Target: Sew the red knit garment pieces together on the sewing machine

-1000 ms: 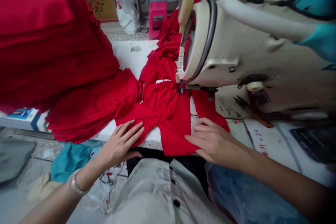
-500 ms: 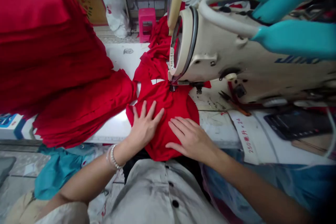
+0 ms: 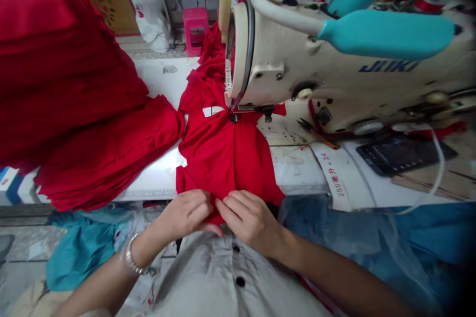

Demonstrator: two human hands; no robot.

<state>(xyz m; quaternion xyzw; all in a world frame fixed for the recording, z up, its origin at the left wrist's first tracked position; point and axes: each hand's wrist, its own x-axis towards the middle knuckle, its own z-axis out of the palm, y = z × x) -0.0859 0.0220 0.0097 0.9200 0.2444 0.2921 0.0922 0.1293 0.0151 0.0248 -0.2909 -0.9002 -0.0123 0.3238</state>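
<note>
A piece of red fabric [image 3: 211, 153] lies on the white machine bed, its far part under the presser foot [image 3: 234, 117] of a JUKI sewing machine [image 3: 297, 69]. A fold or seam line runs down it from the foot towards me. My left hand [image 3: 191, 213], with a bracelet at the wrist, pinches the fabric's near edge, fingers curled. Close beside it, my right hand [image 3: 251, 218] grips the same edge, fingers bent over the cloth. The fingertips of both hands are partly hidden.
Stacked red fabric pieces [image 3: 85, 109] fill the left side. Right of the machine bed lie thread snips [image 3: 318, 133], a phone [image 3: 403, 153] and printed card [image 3: 340, 183]. Teal cloth [image 3: 85, 252] hangs low at left; a pink stool [image 3: 196, 29] stands behind.
Both hands have gone from lying flat on the fabric to gripping its near edge, closer to my body. The cloth now lies straighter. The view has shifted slightly.
</note>
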